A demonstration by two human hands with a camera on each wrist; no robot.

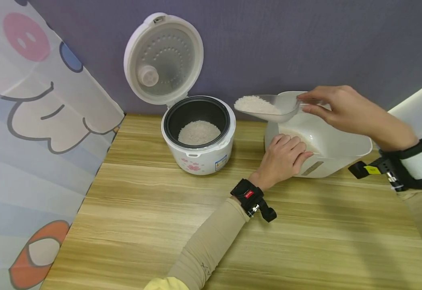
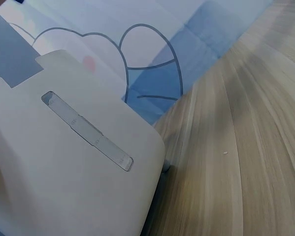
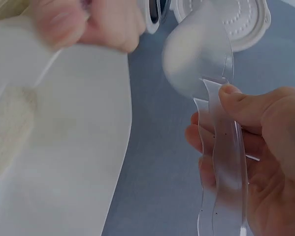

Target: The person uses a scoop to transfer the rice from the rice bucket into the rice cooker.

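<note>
My right hand pinches the handle of a clear plastic scoop between thumb and fingers. White rice is heaped toward the scoop's tip, which points left, out past the rim of a white rice bin. My left hand grips the bin's near left rim, fingers curled over the edge. Some rice lies inside the bin in the right wrist view. Left of the bin stands a white rice cooker, lid up, with rice in its dark inner pot.
The cooker's raised lid leans back near a grey-purple wall. A cartoon-print curtain hangs along the left side. Everything stands on a wood-grain table. One small pale grain lies on the tabletop beside the bin.
</note>
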